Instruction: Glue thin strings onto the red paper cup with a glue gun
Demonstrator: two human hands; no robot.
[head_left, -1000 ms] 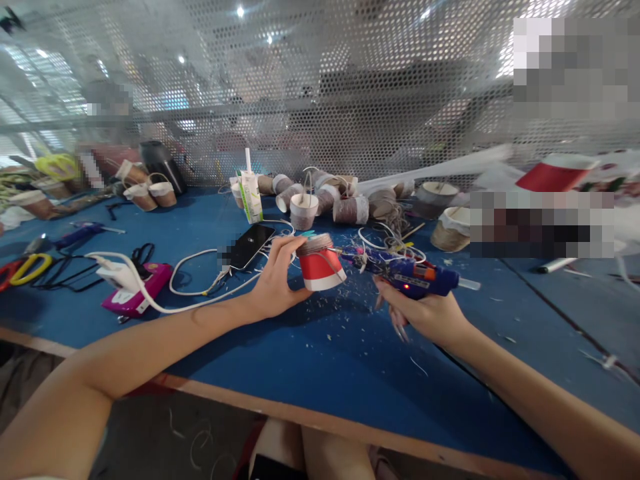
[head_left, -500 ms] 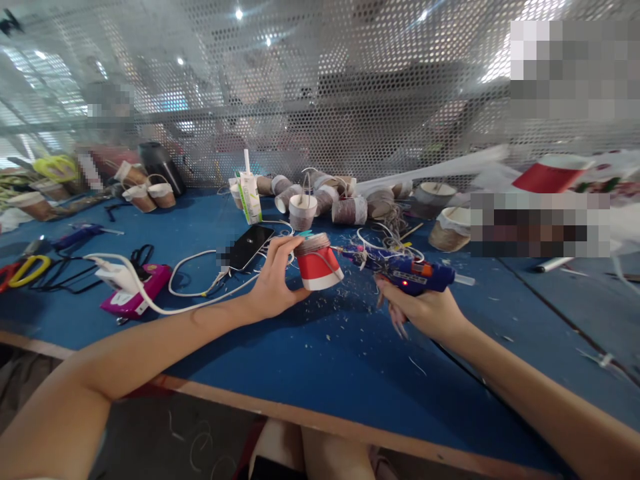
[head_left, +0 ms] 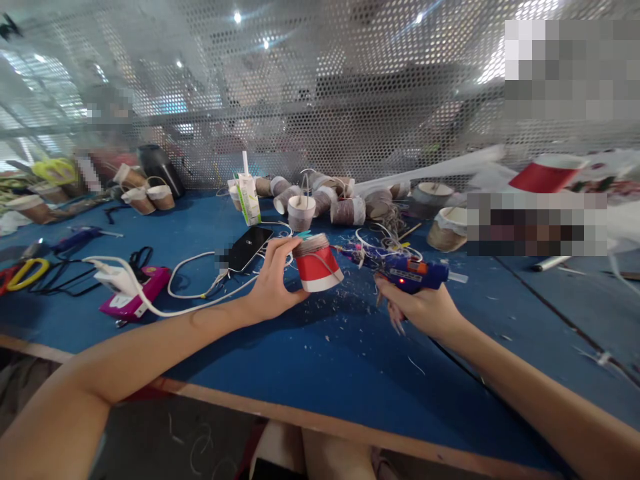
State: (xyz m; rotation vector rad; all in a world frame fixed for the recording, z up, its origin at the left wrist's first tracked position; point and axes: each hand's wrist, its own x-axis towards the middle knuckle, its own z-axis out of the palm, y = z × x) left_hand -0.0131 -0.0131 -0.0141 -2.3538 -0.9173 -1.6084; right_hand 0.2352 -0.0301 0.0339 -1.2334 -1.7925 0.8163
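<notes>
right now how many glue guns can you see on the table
2: one blue glue gun in the right hand, another glue gun lying at far left. Clutter may hide more.

left hand [head_left: 273,283]: fingers behind the cup [head_left: 317,263] are hidden; palm side cannot be seen.
cup: its far side and mouth are out of sight.
right hand [head_left: 423,308]: the glue gun [head_left: 403,270] grip is buried in the fist; trigger finger cannot be made out.
glue gun tip: too small and cluttered by string to tell if it touches the cup.
both forearms: cut off by the lower edge.
far right: two pixelated blocks [head_left: 537,223] hide what lies there.
far left: scissors [head_left: 20,272] cut by the left edge.
behind the mesh [head_left: 320,100]: blurred, nothing readable.
phone [head_left: 249,247]: near corner pixelated.
</notes>
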